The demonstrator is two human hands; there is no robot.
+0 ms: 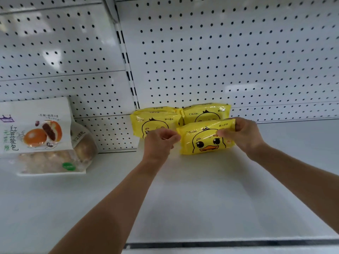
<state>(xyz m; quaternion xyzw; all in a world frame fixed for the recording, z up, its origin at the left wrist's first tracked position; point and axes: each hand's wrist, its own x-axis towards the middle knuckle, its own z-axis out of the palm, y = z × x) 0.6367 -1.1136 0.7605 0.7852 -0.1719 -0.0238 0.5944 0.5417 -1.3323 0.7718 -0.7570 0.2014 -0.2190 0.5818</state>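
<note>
A white shop shelf [183, 198] runs under a pegboard back [220, 52]; near its back edge, about midway along, the front duck pack [205, 142] stands just ahead of the rear duck packs [165, 118]; a bread bag [42, 136] sits towards the left end. The right hand [242, 132] grips the front pack's right end, thumb on its face; the left hand [161, 140] is curled at the pack's left seam, and I cannot tell whether it pinches the seam. To place it well, I would judge: square it to the back edge, face outward; set the base flat, flush with the row behind; release gently so the slippery film does not topple.
</note>
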